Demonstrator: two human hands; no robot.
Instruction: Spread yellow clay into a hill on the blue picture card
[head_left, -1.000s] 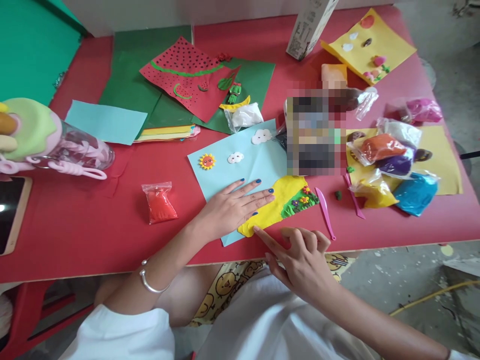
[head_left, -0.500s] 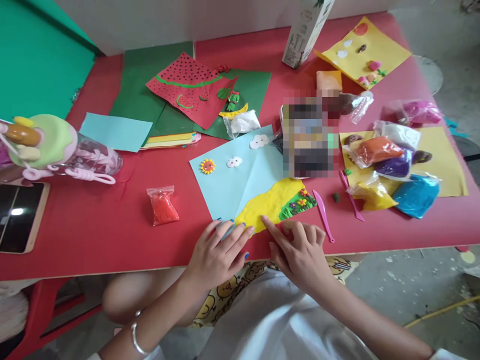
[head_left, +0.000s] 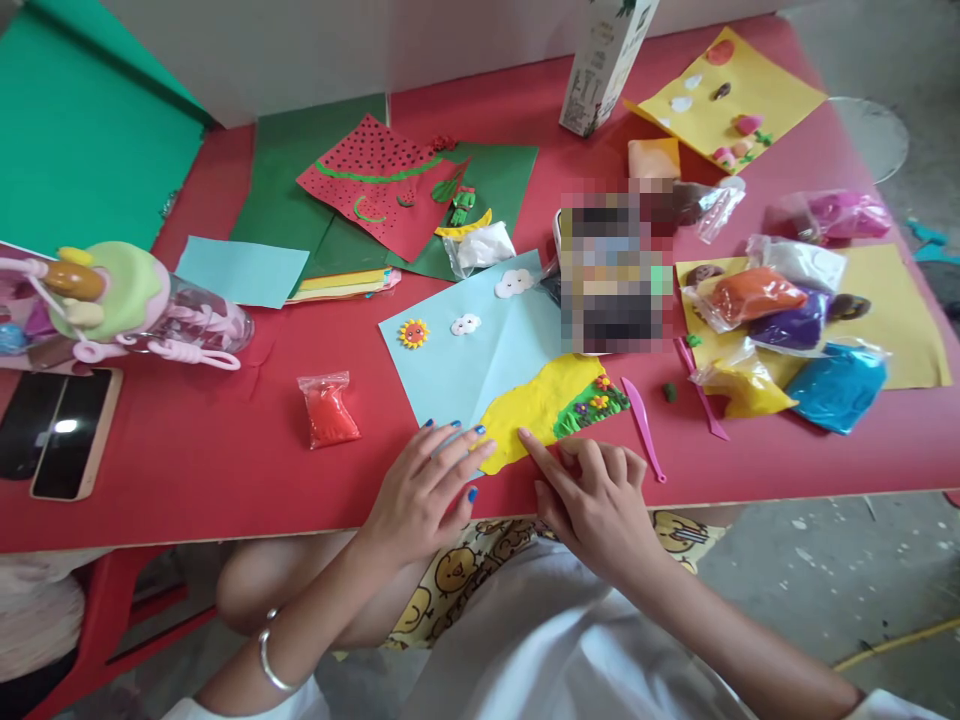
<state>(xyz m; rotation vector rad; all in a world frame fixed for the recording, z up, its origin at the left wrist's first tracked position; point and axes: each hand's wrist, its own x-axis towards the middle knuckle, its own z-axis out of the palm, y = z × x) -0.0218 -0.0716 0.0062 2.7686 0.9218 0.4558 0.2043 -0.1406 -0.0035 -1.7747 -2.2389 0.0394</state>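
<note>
Drawn back from mid-sheet since the earliest frame, the left hand [head_left: 420,490] is at the paper's near corner, fingers loosely spread, apparently holding nothing; the right hand [head_left: 604,500] touches its index fingertip to the yellow clay [head_left: 536,405], other fingers bent, how tightly I cannot tell. That clay spans the near part of the light-blue paper [head_left: 442,375], beside a green clay patch [head_left: 574,420] already bearing flowers [head_left: 599,403]. Farther up, sun [head_left: 413,334] and clouds [head_left: 514,284] are set; the yellow looks spread but undecorated, and whether more smoothing remains is unclear. Beyond lies a watermelon picture [head_left: 375,160].
</note>
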